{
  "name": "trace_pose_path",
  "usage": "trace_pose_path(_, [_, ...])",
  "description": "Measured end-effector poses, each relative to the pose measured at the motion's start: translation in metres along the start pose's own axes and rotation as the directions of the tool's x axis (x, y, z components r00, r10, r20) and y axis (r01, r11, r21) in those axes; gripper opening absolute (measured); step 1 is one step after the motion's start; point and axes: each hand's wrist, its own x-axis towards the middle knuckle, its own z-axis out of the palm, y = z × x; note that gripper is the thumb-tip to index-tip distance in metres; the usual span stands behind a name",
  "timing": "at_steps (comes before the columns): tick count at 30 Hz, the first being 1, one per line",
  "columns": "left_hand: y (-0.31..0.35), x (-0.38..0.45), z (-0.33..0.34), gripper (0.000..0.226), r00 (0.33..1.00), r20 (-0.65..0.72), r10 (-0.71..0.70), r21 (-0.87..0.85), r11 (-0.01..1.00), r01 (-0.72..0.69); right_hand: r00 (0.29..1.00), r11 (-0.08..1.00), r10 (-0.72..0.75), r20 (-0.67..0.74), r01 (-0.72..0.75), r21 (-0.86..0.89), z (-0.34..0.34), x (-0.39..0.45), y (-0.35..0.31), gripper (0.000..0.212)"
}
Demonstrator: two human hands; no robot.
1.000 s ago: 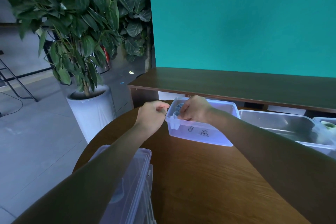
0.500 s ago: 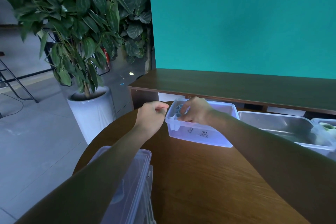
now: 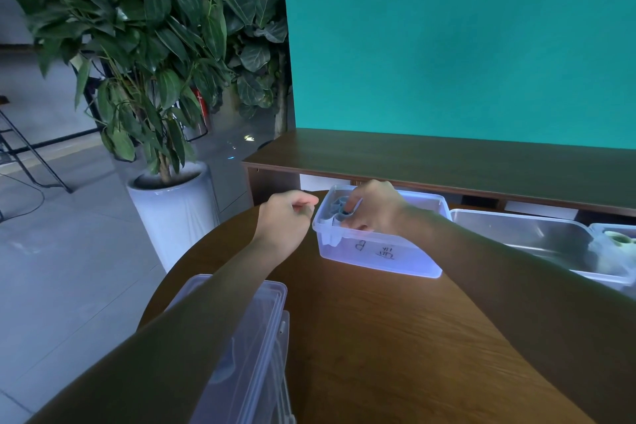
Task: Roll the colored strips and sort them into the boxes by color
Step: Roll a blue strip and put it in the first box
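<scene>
A clear plastic box [image 3: 395, 256] marked "B" stands on the round wooden table [image 3: 378, 337]. Several rolled blue strips [image 3: 339, 206] stand in its left end. My right hand [image 3: 373, 208] reaches into that end, and its fingers pinch one of the blue rolls. My left hand [image 3: 284, 218] hovers just left of the box rim with its fingers curled and nothing visible in them. It does not touch the box.
A second clear box [image 3: 530, 234] sits to the right, and a third [image 3: 616, 248] holding a green roll is at the right edge. Stacked clear lids [image 3: 247, 348] lie under my left forearm. Behind the table runs a wooden counter [image 3: 447, 158]; a potted plant [image 3: 172, 203] stands left.
My right hand has dipped a little deeper into the left end of the box. The left hand has stayed beside the rim.
</scene>
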Motion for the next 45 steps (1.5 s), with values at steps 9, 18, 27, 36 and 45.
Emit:
trace_pose_path(9, [0.001,0.004,0.0,0.024,1.0,-0.008,0.005,-0.008,1.0,-0.005,1.0,0.999,-0.019,-0.007,0.018,-0.027,0.002,0.0,0.0,0.018])
trace_pose_path(18, [-0.005,0.004,0.002,0.024,0.999,-0.025,0.02,0.01,1.0,-0.02,0.997,0.997,-0.078,-0.025,0.078,-0.012,0.009,0.006,0.0,0.005])
trace_pose_path(27, [-0.004,0.003,0.009,0.021,0.999,0.032,0.025,0.0,1.0,-0.025,0.991,0.989,-0.128,-0.032,0.125,-0.084,0.008,0.009,0.001,0.006])
trace_pose_path(36, [-0.006,0.003,0.011,0.02,0.998,0.052,0.036,0.014,0.999,-0.037,0.992,0.989,-0.127,-0.001,0.127,-0.073,0.006,0.011,0.003,0.014])
trace_pose_path(45, [-0.004,0.003,0.009,0.022,0.999,0.016,0.04,-0.002,0.999,-0.04,0.989,0.983,-0.147,-0.009,0.145,-0.115,0.003,0.007,0.005,0.017])
